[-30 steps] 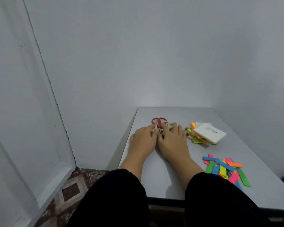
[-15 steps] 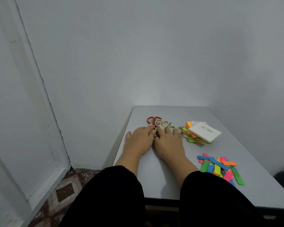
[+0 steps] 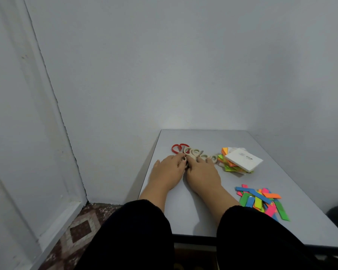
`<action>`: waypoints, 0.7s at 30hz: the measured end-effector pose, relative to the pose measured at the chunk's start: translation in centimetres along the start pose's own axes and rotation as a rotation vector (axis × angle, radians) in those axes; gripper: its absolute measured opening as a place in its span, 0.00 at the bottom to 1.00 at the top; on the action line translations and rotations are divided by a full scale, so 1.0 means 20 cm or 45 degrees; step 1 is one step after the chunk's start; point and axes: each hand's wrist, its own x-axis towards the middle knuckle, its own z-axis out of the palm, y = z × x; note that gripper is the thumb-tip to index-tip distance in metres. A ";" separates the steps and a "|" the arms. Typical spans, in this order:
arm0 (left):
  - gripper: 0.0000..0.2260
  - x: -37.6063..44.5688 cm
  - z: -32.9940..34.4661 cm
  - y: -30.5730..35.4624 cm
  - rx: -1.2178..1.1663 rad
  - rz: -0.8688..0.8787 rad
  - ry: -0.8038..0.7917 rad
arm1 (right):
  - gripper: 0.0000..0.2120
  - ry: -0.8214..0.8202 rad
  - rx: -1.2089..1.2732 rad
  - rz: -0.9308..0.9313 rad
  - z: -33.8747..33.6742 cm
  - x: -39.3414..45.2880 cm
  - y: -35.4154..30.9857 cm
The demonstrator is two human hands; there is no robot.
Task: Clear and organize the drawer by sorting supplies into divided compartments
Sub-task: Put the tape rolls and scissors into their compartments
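Several pairs of scissors lie in a row on the grey table [image 3: 213, 139]: one with red handles [image 3: 177, 148] at the left, the others with beige handles [image 3: 195, 152]. My left hand [image 3: 167, 173] and my right hand [image 3: 202, 172] rest palm down side by side over the scissors' blades, fingertips touching them near the handles. The blades are hidden under my hands. No drawer is in view.
A white pad [image 3: 243, 159] sits on a messy stack of coloured sticky notes [image 3: 230, 165] to the right. Loose coloured paper strips [image 3: 261, 200] lie at the near right. Walls close in behind and left; patterned floor [image 3: 78, 230] lies below left.
My hands have slid back towards me, so more of the scissor handles show beyond my fingertips. The view has shifted slightly.
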 end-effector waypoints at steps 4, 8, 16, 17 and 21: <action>0.19 -0.05 -0.01 -0.01 -0.055 0.016 -0.010 | 0.26 -0.011 -0.001 -0.035 -0.01 -0.05 0.01; 0.18 -0.14 -0.02 -0.01 -0.094 0.040 -0.004 | 0.31 -0.035 -0.012 -0.029 -0.01 -0.12 0.00; 0.18 -0.41 -0.08 0.02 -0.168 0.055 -0.011 | 0.24 -0.067 -0.029 -0.032 -0.06 -0.39 -0.05; 0.18 -0.45 -0.09 0.03 -0.166 0.058 -0.014 | 0.23 -0.064 -0.022 -0.029 -0.08 -0.43 -0.06; 0.19 -0.57 -0.10 0.05 -0.140 0.058 -0.034 | 0.23 -0.056 -0.064 -0.041 -0.11 -0.57 -0.09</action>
